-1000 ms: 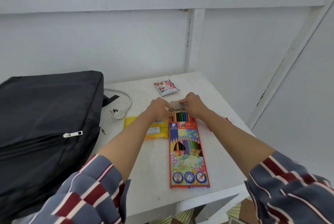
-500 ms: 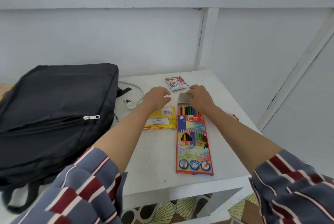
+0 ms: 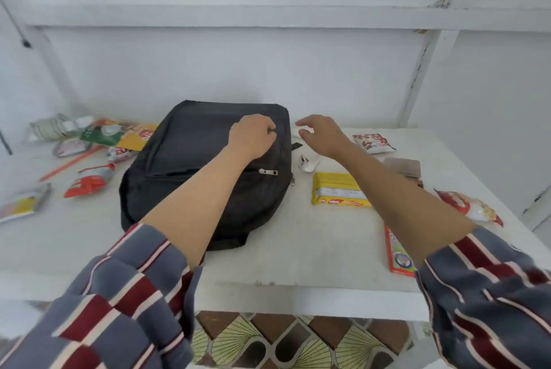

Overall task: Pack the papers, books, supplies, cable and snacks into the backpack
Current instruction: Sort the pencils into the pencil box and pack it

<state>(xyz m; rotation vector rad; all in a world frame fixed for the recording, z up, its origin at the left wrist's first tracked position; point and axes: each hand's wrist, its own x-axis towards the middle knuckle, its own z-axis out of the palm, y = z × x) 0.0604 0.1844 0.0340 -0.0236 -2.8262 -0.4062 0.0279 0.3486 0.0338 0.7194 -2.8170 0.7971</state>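
Backpack (image 3: 190,160): black, lying flat on the white table (image 3: 313,249), centre of the frame.
Left hand (image 3: 253,137): on the backpack's upper right part, fingers curled, pinching a small dark tab (image 3: 270,130).
Right hand (image 3: 325,134): just right of the backpack, above the table, fingers loosely spread, holding nothing.
Plug (image 3: 307,161): white, beside the backpack's right edge.
Yellow packet (image 3: 340,189): flat, right of centre.
Pencil box (image 3: 399,255): lower right, partly hidden by the right forearm.
Snack packets (image 3: 89,180): scattered at left.
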